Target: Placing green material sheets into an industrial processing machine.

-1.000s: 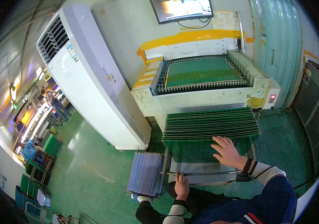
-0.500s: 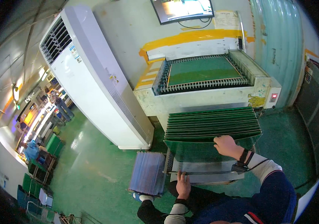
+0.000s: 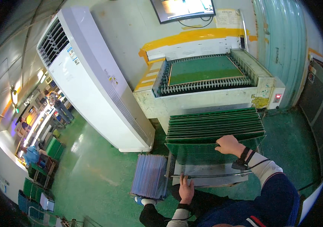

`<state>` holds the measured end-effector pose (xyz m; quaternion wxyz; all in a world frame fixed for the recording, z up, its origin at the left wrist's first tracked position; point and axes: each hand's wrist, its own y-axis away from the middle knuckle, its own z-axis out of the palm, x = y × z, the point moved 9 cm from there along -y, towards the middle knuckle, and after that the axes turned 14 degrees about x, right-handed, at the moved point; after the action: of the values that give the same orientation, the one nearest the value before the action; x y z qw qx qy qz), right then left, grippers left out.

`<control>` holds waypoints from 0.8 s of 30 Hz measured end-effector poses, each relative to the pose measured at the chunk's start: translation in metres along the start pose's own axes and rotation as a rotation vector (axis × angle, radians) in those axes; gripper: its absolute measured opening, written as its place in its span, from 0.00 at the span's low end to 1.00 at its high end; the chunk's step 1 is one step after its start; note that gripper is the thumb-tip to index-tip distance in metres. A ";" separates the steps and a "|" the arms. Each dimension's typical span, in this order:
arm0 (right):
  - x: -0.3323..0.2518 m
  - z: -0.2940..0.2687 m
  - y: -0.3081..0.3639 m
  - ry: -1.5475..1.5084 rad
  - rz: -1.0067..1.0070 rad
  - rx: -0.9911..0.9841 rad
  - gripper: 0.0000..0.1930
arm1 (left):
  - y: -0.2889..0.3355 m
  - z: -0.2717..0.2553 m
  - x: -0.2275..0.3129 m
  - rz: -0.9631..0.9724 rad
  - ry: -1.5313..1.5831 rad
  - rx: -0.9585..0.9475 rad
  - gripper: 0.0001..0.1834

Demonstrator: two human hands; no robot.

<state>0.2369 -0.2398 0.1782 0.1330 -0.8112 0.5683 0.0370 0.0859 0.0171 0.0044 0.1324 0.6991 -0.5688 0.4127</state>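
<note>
Right hand (image 3: 227, 145) curls in, spread fingers now bunched at front green panel (image 3: 195, 150)

One second ago those fingers lay splayed; whether they pinch the panel's top edge, I cannot tell. One left hand (image 3: 186, 191) touches a metal rod (image 3: 218, 175), its grip unclear. One rack (image 3: 207, 169) holds over ten upright green panels, the front one included. One roller machine (image 3: 207, 100) bears one flat board (image 3: 207, 70). Bluish sheets (image 3: 149, 176) stand left, too dense to count.
</note>
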 end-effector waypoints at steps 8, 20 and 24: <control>-0.002 -0.005 -0.002 0.035 0.019 0.018 0.20 | -0.003 0.001 -0.003 -0.004 0.023 0.016 0.26; -0.001 -0.009 -0.008 0.063 0.062 0.030 0.19 | -0.005 0.003 -0.005 0.012 0.057 0.045 0.24; -0.001 -0.007 -0.011 0.080 0.088 -0.013 0.20 | -0.003 0.006 -0.010 -0.018 0.081 0.031 0.24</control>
<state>0.2460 -0.2376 0.1866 0.1032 -0.7870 0.6081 0.0141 0.0912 0.0209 -0.0053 0.1483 0.6887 -0.5502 0.4482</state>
